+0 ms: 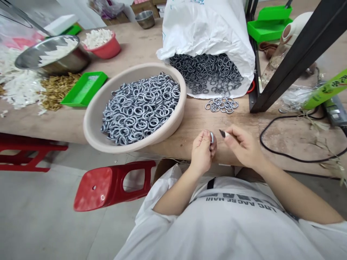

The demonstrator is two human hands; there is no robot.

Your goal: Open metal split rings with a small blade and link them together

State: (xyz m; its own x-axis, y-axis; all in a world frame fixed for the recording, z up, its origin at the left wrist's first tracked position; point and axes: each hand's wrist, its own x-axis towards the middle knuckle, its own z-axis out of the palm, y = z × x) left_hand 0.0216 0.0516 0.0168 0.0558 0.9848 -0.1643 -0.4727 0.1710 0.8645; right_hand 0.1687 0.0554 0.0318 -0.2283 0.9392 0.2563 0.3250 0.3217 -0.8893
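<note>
My left hand (202, 151) is closed around a grey ring (211, 137), which juts out beside the thumb. Just to its right, my right hand (242, 146) pinches a small dark-tipped tool (222, 133) with a white part near the fingers; its exact kind is not clear. The tool's tip points at the ring, with a gap between them. Beyond my hands lies a loose cluster of grey rings (223, 104) on the table. A large beige basin (93, 139) full of similar rings stands on the left. Darker rings (204, 68) spill inside a white sack (206, 25).
A black metal post (295, 54) rises close on the right, near a black cable (287, 157). A green tray (84, 88), a steel bowl (78, 57) and a red bowl (111, 48) stand left. Red stools (94, 187) are below the table edge.
</note>
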